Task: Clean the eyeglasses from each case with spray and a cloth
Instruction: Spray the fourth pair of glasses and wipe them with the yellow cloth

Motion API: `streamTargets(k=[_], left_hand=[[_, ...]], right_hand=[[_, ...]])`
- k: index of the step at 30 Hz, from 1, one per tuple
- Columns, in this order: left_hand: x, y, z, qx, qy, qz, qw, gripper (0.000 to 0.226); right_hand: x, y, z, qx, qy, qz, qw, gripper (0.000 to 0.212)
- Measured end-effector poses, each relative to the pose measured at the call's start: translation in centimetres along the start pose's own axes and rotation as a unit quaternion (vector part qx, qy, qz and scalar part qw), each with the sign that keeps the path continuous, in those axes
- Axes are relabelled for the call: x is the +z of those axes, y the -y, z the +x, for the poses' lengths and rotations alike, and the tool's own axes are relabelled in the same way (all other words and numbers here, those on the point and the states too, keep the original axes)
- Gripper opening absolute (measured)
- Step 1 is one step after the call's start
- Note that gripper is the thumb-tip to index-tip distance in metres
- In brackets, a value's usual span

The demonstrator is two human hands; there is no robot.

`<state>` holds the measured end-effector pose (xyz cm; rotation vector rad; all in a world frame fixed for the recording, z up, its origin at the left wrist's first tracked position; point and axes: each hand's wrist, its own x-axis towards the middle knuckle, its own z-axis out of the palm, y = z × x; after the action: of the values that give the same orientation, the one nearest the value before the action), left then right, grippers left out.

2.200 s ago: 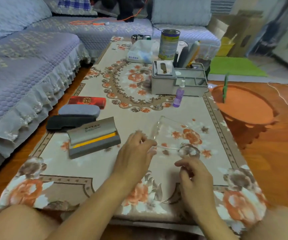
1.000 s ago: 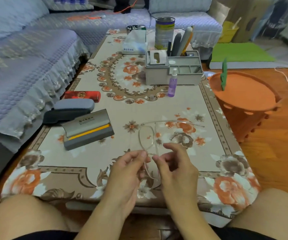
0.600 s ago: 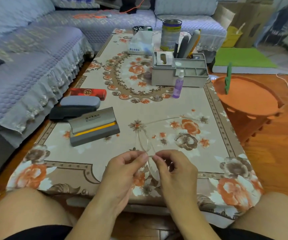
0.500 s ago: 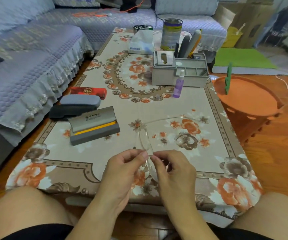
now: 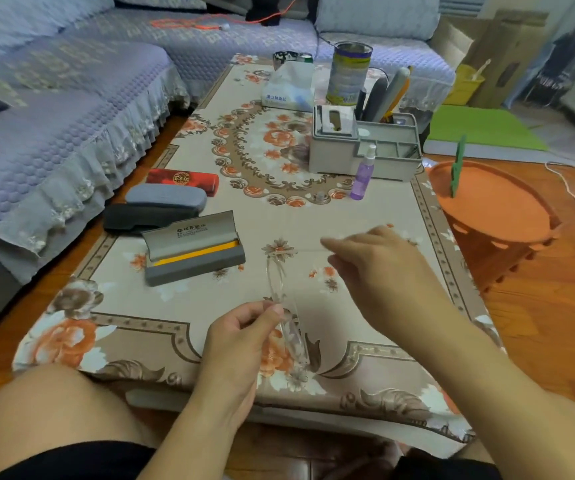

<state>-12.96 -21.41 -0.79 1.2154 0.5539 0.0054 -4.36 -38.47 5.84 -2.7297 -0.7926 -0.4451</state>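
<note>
Your left hand (image 5: pixel 241 337) pinches the rimless eyeglasses (image 5: pixel 287 306) at the near lens, thumb and forefinger pressed together on the frame, holding them edge-on just above the worktop (image 5: pixel 313 216). Your right hand (image 5: pixel 376 261) is off the glasses, fingers relaxed and blurred in motion, holding nothing, out beyond the left grip and pointed toward the far side of the worktop.

The purple spray bottle (image 5: pixel 364 173) stands upright well beyond the right hand, just in front of the grey organiser (image 5: pixel 365 150). To the left of the left grip lies the open grey case (image 5: pixel 194 247), a strip of yellow, possibly a cloth, showing inside it. Beyond it sit three closed cases: a black case (image 5: pixel 147 218), a grey-blue case (image 5: pixel 166 197) and a red case (image 5: pixel 183 178).

The step in hand looks like fetching the spray. Take the bottle low on its body so that it does not tip against the organiser, and turn the nozzle toward the lens before you press. Keep the left pinch on the frame edge, not the lens face, so that no fresh prints go on. The frame is thin and nearly clear; hold it steady and close to the worktop. A light mist per lens should do, then the cloth from the open case, if that is what the yellow is.
</note>
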Motion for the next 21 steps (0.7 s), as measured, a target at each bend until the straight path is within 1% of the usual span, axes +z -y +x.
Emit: streamTargets(k=[2,4,6,7,9,11,14,15,16,19,21], left_hand=[[-0.1,-0.2,-0.1,0.003,-0.014,-0.019,1.0,0.01],[-0.1,0.0,-0.2,0.013,-0.02,-0.013,1.0,0.011],[0.2,0.2,-0.5,0.025,-0.02,-0.003,0.999,0.011],[0.3,0.4,-0.5,0.031,-0.026,0.005,0.999,0.011],[0.4,0.7,-0.6,0.046,-0.044,0.019,0.998,0.01],[0.5,0.6,-0.7,0.071,-0.061,0.03,0.995,0.004],[0.9,0.6,-0.8,0.109,-0.083,0.053,0.989,0.006],[1.2,0.7,-0.9,0.119,-0.095,0.055,0.987,0.006],[1.4,0.9,-1.0,0.124,-0.108,0.048,0.985,0.005],[1.6,0.8,-1.3,0.135,-0.133,0.024,0.982,0.005],[1.2,0.1,-1.2,0.154,-0.155,0.028,0.975,0.007]], right_hand=[[0.6,0.7,-1.1,0.0,0.021,0.037,0.999,0.023],[1.8,2.1,-2.6,0.008,0.037,0.101,0.994,0.022],[3.2,3.7,-3.8,0.043,0.062,0.152,0.985,0.022],[3.9,4.2,-4.2,0.077,0.061,0.174,0.98,0.022],[4.7,4.8,-4.7,0.158,0.042,0.234,0.958,0.024],[5.0,5.3,-5.0,0.219,0.028,0.292,0.931,0.028],[4.9,5.7,-4.8,0.278,0.003,0.377,0.883,0.023],[4.8,5.7,-4.6,0.288,-0.007,0.399,0.871,0.018],[4.7,5.7,-4.2,0.287,-0.012,0.41,0.866,0.015],[4.7,5.9,-2.8,0.245,-0.001,0.386,0.889,0.017],[4.8,6.5,-1.6,0.214,0.023,0.366,0.905,0.018]])
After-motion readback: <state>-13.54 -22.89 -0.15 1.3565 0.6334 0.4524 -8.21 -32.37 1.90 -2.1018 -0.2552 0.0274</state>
